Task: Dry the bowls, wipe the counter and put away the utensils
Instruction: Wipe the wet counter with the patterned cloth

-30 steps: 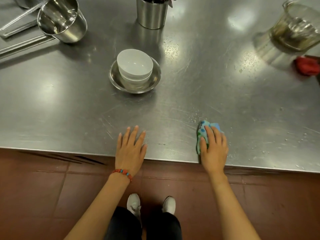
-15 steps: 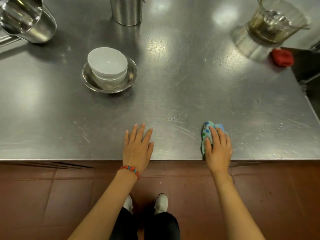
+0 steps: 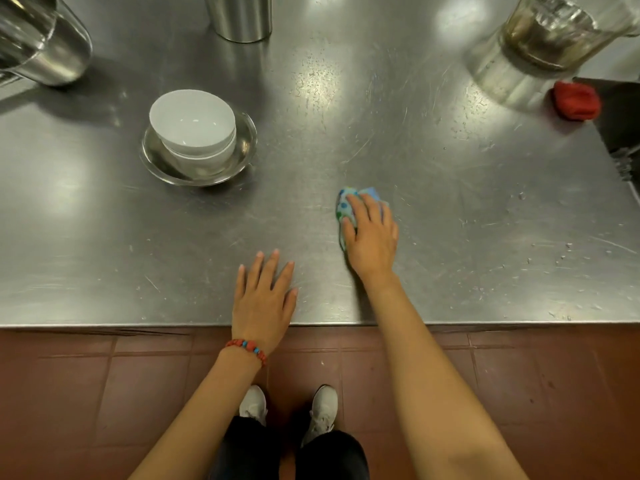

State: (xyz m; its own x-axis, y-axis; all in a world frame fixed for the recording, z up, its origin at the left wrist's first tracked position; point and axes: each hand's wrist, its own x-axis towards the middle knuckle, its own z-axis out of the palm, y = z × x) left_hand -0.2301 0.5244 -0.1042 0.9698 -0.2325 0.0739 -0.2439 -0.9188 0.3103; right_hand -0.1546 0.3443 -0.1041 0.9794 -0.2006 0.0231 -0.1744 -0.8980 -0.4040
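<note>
My right hand presses a blue cloth with green dots flat onto the steel counter, a little beyond the front edge. My left hand lies flat and open on the counter at the front edge, fingers spread, holding nothing. Stacked white bowls sit inside a shallow steel bowl at the middle left. A steel utensil cup stands at the far edge, its top cut off by the frame.
A steel pot stands at the far left. A glass jug holding liquid is at the far right, with a red cloth beside it. A dark sink opening borders the right edge. Water droplets speckle the counter's right side.
My right hand has pushed the cloth away from the front edge, farther onto the counter. The left hand stays flat at the edge. The view has shifted right and closer.
</note>
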